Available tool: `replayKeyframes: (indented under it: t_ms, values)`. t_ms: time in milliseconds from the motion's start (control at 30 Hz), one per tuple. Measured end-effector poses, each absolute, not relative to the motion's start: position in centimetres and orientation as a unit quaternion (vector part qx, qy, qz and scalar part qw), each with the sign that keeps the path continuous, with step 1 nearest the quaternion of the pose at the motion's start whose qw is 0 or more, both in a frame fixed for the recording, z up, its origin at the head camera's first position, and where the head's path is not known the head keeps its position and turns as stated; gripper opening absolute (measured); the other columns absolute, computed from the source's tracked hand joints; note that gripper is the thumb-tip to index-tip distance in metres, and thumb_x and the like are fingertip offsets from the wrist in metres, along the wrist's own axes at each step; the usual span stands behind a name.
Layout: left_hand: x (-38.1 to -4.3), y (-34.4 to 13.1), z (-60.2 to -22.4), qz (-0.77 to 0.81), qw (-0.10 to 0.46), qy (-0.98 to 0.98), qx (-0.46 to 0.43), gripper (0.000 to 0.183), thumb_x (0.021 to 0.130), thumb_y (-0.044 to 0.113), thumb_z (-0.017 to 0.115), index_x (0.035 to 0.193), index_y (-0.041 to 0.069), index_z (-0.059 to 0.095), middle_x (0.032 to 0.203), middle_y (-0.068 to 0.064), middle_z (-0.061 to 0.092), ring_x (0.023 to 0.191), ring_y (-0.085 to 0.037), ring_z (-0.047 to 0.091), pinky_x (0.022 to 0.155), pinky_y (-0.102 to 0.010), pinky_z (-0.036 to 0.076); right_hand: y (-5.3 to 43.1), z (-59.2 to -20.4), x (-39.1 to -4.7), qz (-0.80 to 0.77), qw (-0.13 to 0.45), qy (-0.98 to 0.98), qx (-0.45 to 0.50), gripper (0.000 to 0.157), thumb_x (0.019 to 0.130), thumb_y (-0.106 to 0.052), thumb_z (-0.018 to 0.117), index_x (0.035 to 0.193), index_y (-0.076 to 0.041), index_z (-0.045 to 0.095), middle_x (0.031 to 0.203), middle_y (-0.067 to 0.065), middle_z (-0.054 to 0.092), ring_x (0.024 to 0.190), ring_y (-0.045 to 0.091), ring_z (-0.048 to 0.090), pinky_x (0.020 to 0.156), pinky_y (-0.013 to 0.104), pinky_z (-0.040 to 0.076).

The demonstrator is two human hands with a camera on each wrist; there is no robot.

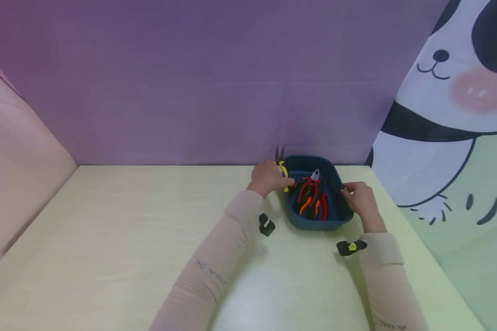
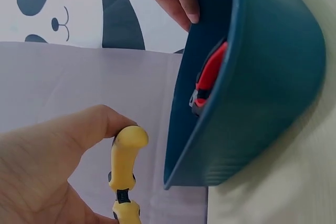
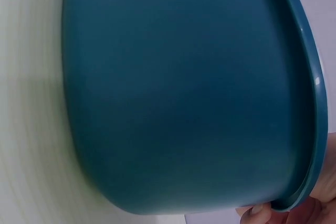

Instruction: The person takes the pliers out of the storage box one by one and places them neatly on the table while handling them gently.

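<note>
Purple backdrop [image 1: 182,92], creased; hangs behind the blue bin [image 1: 314,225]. Panda-printed panel [image 1: 426,170], to the right of the bin. Pale side panel [image 1: 25,165], well to the left of the bin. Light worktop [image 1: 128,239], under the bin and spreading far to its left.

Blue bin: deep, round-cornered, upright; stands near the worktop's far edge.

Contents of the bin: red-handled pliers [image 1: 315,182], metal nose toward the bin's far side; orange-handled tool [image 1: 305,205], nearer the bin's front; red handle [image 1: 324,207], toward the bin's right. Heaped; lower pieces too overlapped to tell apart.

Yellow-handled pliers [image 1: 283,168]: beside the bin's left rim, apart from it; nose pointing away toward the backdrop.

Left hand [image 1: 267,178]: left of the bin; grip narrow, holding the yellow-handled pliers between thumb and fingers.

Right hand [image 1: 359,197]: at the bin's right rim; grip narrow, pinching that rim.

Pale sleeves [image 1: 215,266], two, lettered; in front of the bin.
</note>
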State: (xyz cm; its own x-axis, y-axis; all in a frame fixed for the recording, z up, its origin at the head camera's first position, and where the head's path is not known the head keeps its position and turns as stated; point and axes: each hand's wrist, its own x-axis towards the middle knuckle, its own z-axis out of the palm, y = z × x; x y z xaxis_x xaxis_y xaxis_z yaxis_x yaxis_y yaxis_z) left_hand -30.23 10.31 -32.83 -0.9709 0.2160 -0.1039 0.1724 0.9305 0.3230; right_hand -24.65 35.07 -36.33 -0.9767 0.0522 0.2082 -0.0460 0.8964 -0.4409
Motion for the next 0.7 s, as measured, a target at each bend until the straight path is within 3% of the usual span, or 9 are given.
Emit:
replayKeyframes:
  t_ms: [300,700]
  values:
    - [-30.4,10.1,-33.6,0.158,0.078,0.980,0.089,0.071,0.078,0.065,0.060,0.115,0.005,0.055,0.111,-0.008,0.059,0.100,-0.023,0.058,0.081,-0.033,0.050,35.5,-36.5,-24.4,0.229,0.107,-0.968,-0.007,0.031,0.089,-0.005,0.052,0.110,0.016,0.059,0.100,0.032,0.064,0.093,0.046,0.061,0.082,0.053,0.047]
    - [-30.9,9.8,-34.9,0.140,0.082,0.983,0.088,0.066,0.077,0.067,0.059,0.110,0.010,0.063,0.111,-0.006,0.061,0.102,-0.022,0.058,0.081,-0.032,0.049,35.4,-36.4,-24.3,0.233,0.108,-0.966,-0.009,0.031,0.089,-0.005,0.053,0.111,0.016,0.059,0.100,0.032,0.064,0.094,0.047,0.061,0.083,0.052,0.047]
